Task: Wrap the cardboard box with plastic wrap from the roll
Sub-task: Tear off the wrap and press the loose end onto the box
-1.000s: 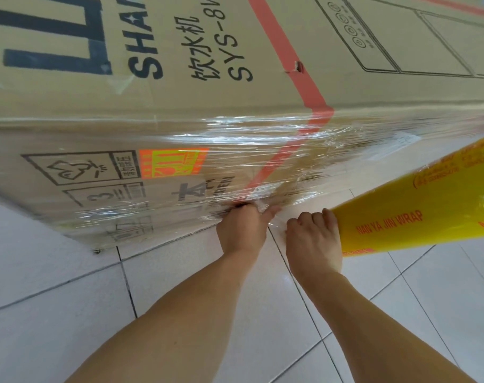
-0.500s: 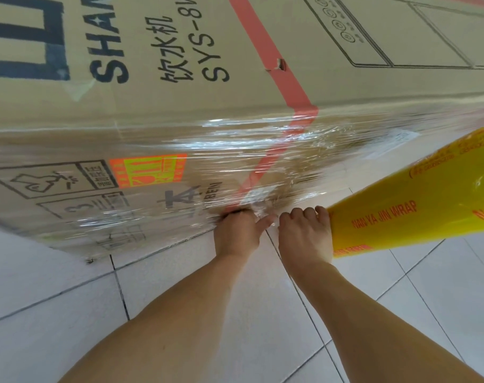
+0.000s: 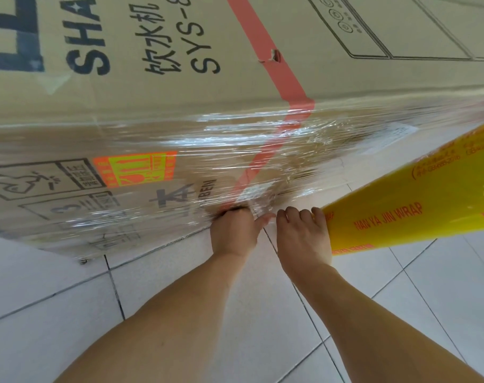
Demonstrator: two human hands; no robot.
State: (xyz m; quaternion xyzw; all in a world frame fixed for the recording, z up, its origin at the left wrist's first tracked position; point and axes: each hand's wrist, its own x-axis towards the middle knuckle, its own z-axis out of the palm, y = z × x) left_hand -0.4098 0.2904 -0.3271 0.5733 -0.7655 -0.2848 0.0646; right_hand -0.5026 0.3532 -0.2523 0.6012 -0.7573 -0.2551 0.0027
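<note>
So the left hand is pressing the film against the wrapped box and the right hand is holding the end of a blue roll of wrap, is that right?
Not quite: the roll is yellow with red lettering, not blue. The head view shows it. The rest holds: the left hand presses the film against the wrapped box, and the right hand holds the roll's end.

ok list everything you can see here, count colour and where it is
cardboard box: one, brown with black print, fills the upper frame, standing on the floor
plastic wrap: clear layers, around the box's lower band
tape stripe: one, red, running diagonally down the box
sticker: one, orange and yellow, on the wrapped face at left
roll: one, yellow with red lettering, at right
floor tiles: white, dark grout, across the bottom
left hand: against the box's bottom edge
right hand: holding the roll's near end
</note>
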